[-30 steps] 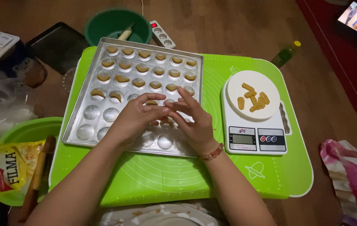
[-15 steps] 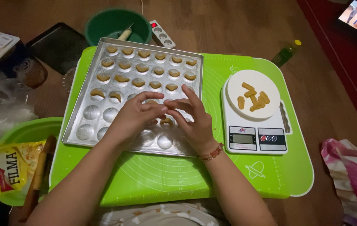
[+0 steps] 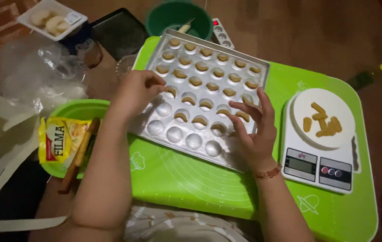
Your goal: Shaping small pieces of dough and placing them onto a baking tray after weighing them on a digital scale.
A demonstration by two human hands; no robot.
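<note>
- Wooden floor carries a bright green mat [image 3: 191,179], nearest the person.
- On it sits a metal mould tray [image 3: 186,139], most cups filled with dough.
- Left hand [image 3: 135,92], fingers curled, pinches at a cup on the tray's left side.
- Right hand [image 3: 253,130], fingers spread open, rests on its right edge.
- White kitchen scale [image 3: 321,166] holds dough pieces beside it.
- Farthest, a green bowl [image 3: 175,15].

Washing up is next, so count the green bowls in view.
2. A dark green bowl stands just beyond the far edge of the metal tray. A light green bowl sits left of the tray and holds a yellow packet. Others may lie outside the frame.
</note>
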